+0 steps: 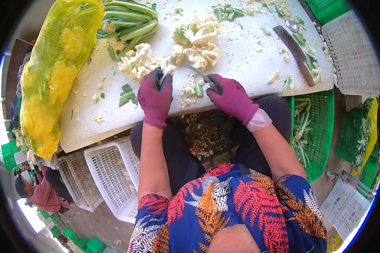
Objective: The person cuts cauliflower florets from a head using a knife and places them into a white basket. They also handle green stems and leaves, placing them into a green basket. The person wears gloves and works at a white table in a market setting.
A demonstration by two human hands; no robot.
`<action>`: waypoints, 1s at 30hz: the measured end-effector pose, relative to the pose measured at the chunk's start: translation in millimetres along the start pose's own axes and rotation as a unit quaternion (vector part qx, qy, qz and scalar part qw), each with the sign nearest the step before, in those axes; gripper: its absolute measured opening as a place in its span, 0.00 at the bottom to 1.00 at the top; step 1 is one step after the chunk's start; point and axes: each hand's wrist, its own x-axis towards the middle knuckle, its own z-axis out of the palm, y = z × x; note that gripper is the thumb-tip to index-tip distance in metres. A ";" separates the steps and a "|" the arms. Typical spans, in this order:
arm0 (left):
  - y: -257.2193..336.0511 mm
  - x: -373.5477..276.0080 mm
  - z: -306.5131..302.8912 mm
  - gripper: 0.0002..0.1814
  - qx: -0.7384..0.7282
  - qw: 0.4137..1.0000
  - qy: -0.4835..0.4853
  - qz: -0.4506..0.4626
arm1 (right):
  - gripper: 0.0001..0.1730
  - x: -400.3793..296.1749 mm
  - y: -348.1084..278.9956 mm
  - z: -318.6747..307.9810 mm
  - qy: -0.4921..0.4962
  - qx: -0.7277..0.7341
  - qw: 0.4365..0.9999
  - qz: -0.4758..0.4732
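Note:
My left hand (156, 95), in a purple glove with dark fingertips, grips a small cauliflower floret (167, 69) over the white tabletop. In my right hand (229, 95), gloved alike, is a small knife with a curved blade (197, 72) that points left towards the floret. Cut cauliflower pieces (137, 61) lie just beyond my left hand, and more florets (198, 57) sit beyond the blade. A leafy cauliflower head (129, 25) rests at the far left, beside a yellow mesh bag (57, 72) of cauliflowers. A piece of green stalk (199, 90) lies between my hands.
A cleaver-like knife (291, 47) with a wooden handle lies at the table's right. White plastic crates stand below left (114, 180) and at the upper right (351, 53). A green crate (318, 136) of leaves stands at my right. Another person (46, 193) is at the lower left.

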 end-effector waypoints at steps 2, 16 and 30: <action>15.6 10.1 -11.4 0.19 0.180 0.980 -0.081 -0.008 | 0.18 -2.0 18.9 -9.9 0.084 0.143 0.985 0.036; 64.2 77.8 46.1 0.45 0.349 0.894 -0.275 0.062 | 0.31 54.3 24.0 -10.3 0.096 0.426 0.894 0.100; 79.7 39.3 5.3 0.47 0.057 0.977 -0.168 0.120 | 0.31 2.4 -19.2 -8.5 0.164 0.529 0.832 0.029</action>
